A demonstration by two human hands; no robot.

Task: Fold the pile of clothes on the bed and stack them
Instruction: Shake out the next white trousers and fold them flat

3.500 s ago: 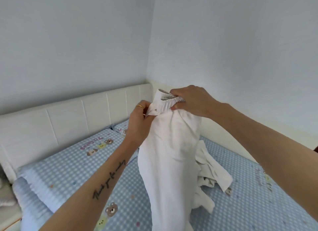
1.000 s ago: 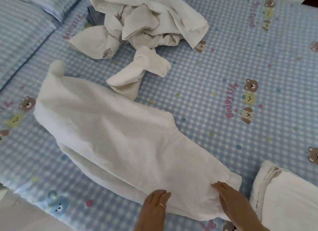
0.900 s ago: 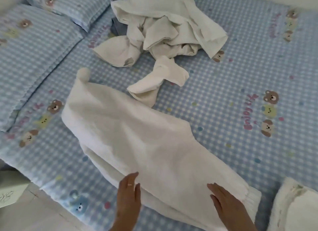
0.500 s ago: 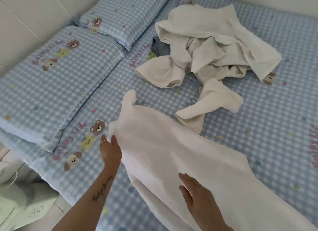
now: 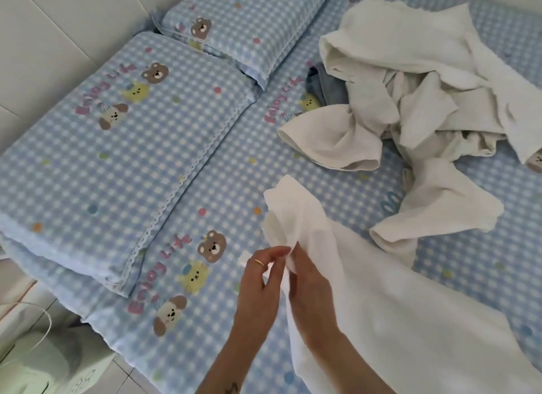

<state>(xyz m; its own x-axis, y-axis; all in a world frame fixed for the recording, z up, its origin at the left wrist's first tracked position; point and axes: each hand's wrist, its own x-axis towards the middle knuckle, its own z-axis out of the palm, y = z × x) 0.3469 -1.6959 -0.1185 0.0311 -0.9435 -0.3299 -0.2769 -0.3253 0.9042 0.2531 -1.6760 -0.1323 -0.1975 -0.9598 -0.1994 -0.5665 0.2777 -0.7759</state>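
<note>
Head view shows both hands meeting at the narrow end of the white trousers (image 5: 396,299), just left of frame centre. The left hand (image 5: 258,285) pinches the hem between fingertips; the right hand (image 5: 311,288) grips the same end from the other side. From there the garment's long axis runs toward the lower right. Upper right lies the unfolded pile (image 5: 410,94) on the checked sheet (image 5: 223,170); two pillows (image 5: 117,147) fill the upper left.

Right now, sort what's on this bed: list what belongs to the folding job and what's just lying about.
Job:
white trousers, pinched by left hand and right hand
unfolded pile

Lying about:
two pillows
headboard
</note>
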